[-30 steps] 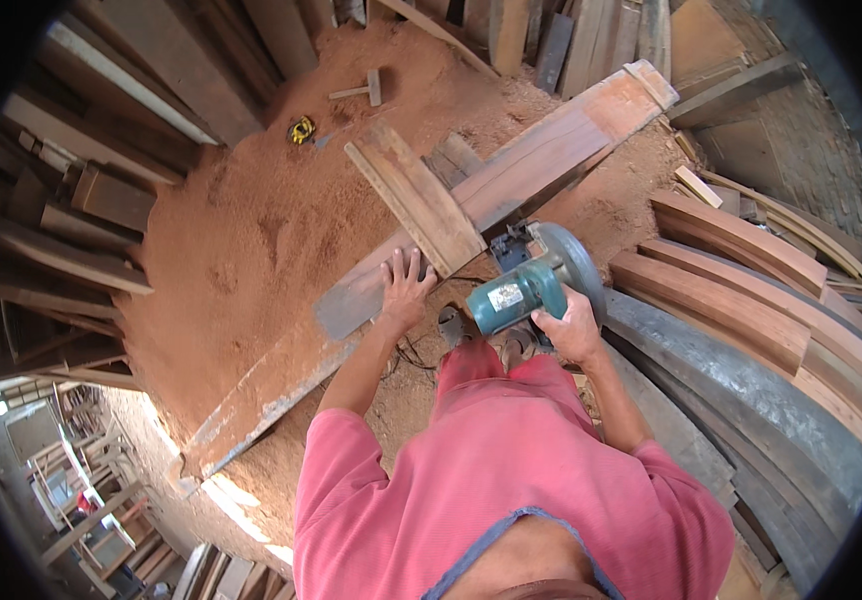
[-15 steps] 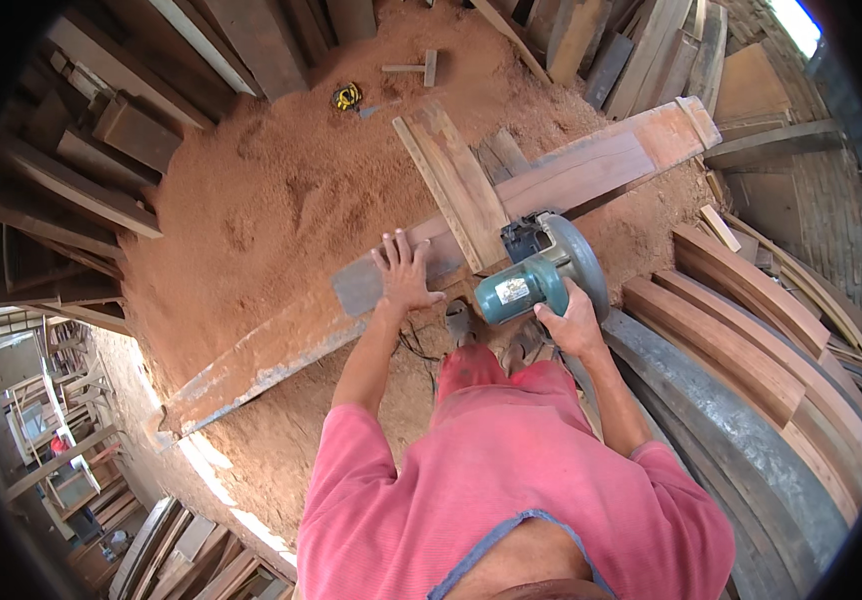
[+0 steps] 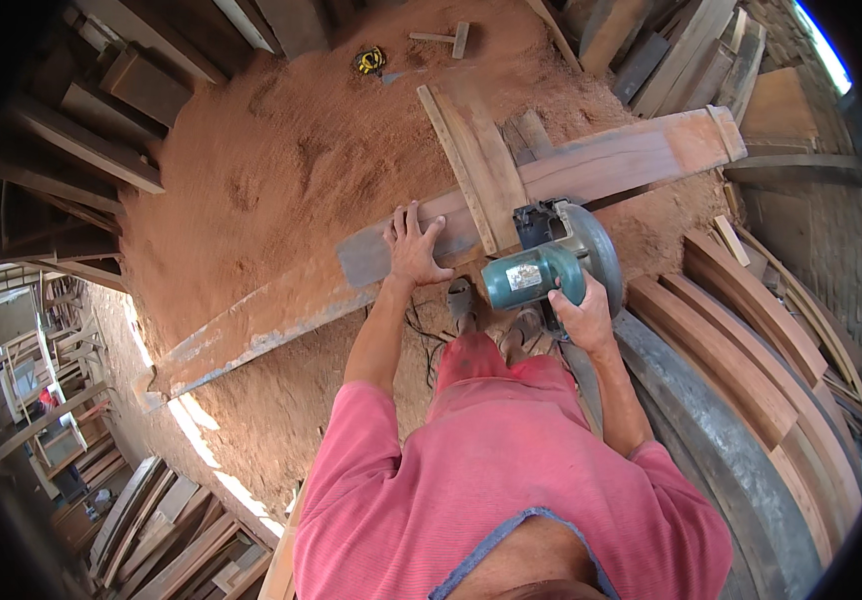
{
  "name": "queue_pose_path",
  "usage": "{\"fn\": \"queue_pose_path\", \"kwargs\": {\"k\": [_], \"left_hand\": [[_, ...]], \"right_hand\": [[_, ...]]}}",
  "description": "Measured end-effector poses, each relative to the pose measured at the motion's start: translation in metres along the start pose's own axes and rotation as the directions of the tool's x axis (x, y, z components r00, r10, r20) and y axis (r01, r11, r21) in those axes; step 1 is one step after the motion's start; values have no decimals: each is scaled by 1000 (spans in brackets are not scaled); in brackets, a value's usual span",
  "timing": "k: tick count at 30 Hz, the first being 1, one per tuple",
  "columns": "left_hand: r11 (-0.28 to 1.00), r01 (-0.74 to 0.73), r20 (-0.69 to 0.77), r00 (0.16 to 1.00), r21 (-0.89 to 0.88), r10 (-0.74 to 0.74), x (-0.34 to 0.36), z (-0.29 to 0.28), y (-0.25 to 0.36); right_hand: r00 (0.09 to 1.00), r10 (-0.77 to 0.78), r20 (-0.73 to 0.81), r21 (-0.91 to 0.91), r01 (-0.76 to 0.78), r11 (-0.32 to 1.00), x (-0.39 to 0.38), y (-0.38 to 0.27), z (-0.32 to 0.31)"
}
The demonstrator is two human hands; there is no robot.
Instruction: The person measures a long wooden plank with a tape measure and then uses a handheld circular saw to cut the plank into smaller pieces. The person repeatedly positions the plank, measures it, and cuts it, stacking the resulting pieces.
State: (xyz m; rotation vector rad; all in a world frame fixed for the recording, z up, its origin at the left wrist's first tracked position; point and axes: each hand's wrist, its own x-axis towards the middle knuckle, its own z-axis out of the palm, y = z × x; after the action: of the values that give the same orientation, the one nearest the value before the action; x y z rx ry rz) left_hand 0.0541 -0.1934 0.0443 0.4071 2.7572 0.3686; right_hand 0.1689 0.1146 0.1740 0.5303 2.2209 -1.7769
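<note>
My right hand (image 3: 583, 314) is wrapped round the rear handle of a teal circular saw (image 3: 531, 275), whose rounded grey guard faces right. The saw sits at the near end of a short wooden board (image 3: 484, 140), at the near edge of the long plank. Its blade is hidden from view. My left hand (image 3: 414, 250) lies with fingers spread on the left part of a long reddish plank (image 3: 591, 172), left of the short board. A pale narrow strip (image 3: 458, 165) runs along the short board's left edge. The plank rests on a longer, dust-covered beam (image 3: 261, 335).
Sawdust (image 3: 281, 190) covers the ground beyond the beam. A yellow-and-black coiled object (image 3: 370, 60) and a T-shaped wooden piece (image 3: 460, 40) lie farther off. Curved timbers (image 3: 721, 365) are stacked at right, and boards (image 3: 91, 145) lean at far left. My sandalled feet (image 3: 462, 298) stand just below the plank.
The whole view has shifted, so the boards appear slightly higher and farther right. Both hands and the saw keep about the same places against the wood.
</note>
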Motion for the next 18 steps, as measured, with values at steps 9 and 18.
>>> {"fn": "queue_pose_path", "kwargs": {"k": [9,18], "left_hand": [[1000,-1,-10,1000,-19,1,-1,2,-3],[1000,-8,-10,1000,8,8,1,5,-3]], "right_hand": [[992,-123,19,-212,124,969,0,29,21],[996,-65,55,-127,72,989,3,24,39]]}}
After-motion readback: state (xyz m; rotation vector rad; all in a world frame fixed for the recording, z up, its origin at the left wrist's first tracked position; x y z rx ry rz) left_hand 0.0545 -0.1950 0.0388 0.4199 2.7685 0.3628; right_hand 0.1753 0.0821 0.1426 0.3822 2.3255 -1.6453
